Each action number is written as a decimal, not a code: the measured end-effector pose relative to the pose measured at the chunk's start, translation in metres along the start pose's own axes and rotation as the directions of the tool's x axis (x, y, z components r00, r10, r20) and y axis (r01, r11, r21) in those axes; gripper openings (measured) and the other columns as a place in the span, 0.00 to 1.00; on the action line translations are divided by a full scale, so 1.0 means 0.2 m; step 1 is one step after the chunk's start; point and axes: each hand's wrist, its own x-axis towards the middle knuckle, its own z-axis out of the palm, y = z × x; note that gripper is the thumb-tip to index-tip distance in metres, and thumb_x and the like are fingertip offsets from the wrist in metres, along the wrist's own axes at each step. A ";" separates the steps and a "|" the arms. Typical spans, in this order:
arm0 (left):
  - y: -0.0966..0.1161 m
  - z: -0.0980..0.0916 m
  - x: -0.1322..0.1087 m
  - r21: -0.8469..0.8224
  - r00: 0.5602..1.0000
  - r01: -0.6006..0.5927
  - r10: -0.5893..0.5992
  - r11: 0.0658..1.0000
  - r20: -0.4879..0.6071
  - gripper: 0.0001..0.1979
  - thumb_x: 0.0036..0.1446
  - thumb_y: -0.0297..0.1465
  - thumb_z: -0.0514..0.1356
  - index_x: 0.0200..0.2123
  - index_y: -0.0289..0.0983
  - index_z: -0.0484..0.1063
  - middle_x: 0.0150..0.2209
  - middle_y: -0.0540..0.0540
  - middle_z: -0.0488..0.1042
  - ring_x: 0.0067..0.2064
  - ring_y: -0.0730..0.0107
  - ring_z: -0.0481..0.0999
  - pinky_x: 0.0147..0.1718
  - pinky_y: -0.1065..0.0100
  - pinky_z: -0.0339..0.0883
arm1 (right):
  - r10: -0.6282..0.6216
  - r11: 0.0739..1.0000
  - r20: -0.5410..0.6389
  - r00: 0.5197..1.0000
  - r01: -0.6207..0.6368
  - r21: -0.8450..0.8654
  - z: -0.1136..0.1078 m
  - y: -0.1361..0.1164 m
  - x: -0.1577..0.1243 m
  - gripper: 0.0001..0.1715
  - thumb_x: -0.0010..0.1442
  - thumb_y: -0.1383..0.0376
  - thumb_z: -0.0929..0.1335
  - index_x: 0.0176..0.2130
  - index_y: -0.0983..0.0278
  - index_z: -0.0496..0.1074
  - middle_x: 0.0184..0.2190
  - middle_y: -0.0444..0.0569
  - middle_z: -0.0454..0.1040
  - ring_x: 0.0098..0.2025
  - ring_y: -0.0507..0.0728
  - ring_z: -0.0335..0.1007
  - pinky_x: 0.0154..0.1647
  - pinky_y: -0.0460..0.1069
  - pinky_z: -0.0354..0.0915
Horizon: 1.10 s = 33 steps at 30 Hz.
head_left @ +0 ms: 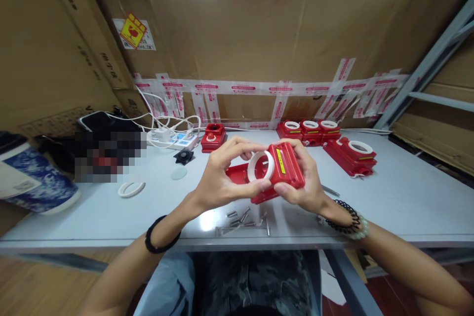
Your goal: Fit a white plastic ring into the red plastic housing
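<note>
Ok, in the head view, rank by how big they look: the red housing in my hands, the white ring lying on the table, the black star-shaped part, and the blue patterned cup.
1. blue patterned cup, though it sits nearest the camera
2. red housing
3. white ring
4. black star-shaped part, though it lies farther back, so this is unsure

A red plastic housing [283,170], rectangular with a yellow label strip on its face, is held tilted above the table's front edge. A white ring [260,166] sits at its round opening, facing the camera, partly covered by fingers.
</note>
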 end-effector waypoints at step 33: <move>0.03 -0.04 0.00 0.028 0.993 0.013 -0.016 1.000 0.117 0.29 0.51 0.37 0.69 0.56 0.44 0.69 0.51 0.42 0.71 0.53 0.58 0.70 0.53 0.56 0.67 | 0.131 0.989 0.007 0.991 -0.132 0.066 0.00 -0.01 0.00 0.28 0.46 0.59 0.73 0.46 0.62 0.63 0.34 0.45 0.71 0.31 0.51 0.68 0.30 0.47 0.67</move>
